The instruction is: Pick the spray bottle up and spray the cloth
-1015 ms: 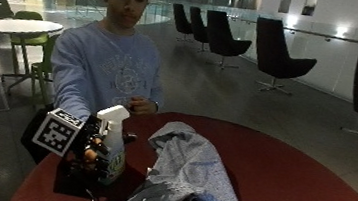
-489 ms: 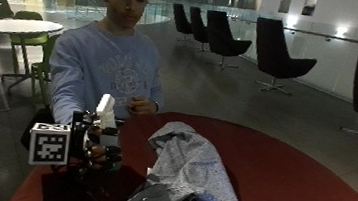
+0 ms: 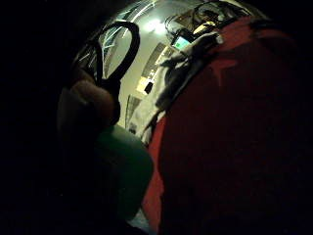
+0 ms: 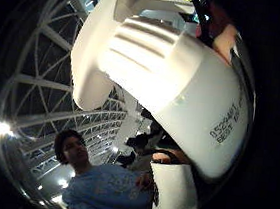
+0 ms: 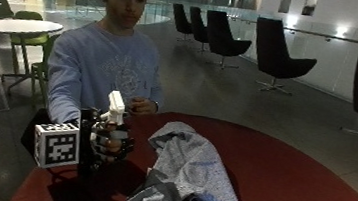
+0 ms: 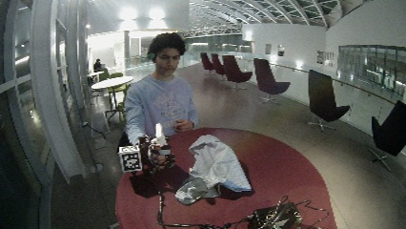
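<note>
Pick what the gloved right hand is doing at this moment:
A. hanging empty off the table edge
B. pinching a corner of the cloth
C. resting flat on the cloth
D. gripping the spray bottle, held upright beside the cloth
D: the right hand grips the spray bottle, held upright beside the cloth.

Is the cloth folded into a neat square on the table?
No, the cloth lies crumpled in a loose heap on the red table, beside the gloved right hand holding the spray bottle.
</note>
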